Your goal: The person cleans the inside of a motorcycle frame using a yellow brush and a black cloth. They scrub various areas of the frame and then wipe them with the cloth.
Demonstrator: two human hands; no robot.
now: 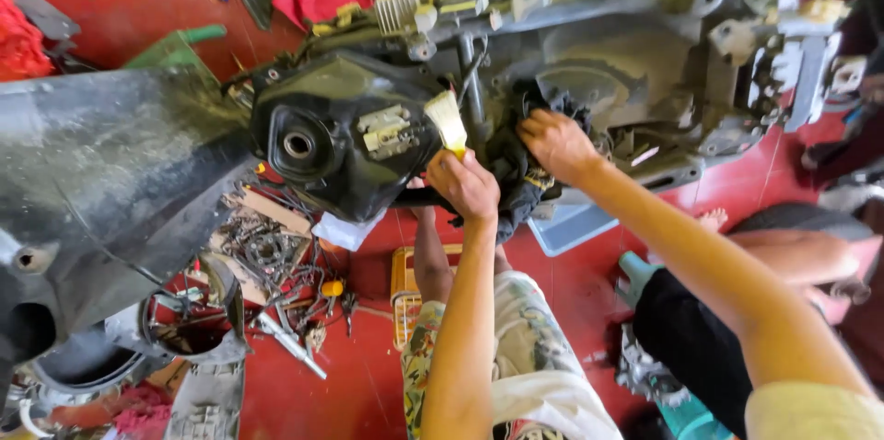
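My left hand point(465, 184) grips a small paintbrush point(447, 121) with pale bristles, held upright against the black fuel tank point(345, 132) of a stripped scooter frame point(626, 44). My right hand point(557, 144) presses a dark rag point(516, 187) into the frame's dirty middle section, just right of the tank. The rag hangs down below both hands. The tank's round filler opening point(297, 144) faces the camera at the left.
A large black body panel point(101, 191) fills the left. Loose tools and metal parts point(276, 265) litter the red floor. A yellow box point(405, 288) lies beneath my arms. Another person's legs point(792, 260) stretch in at the right, near a grey tray point(571, 226).
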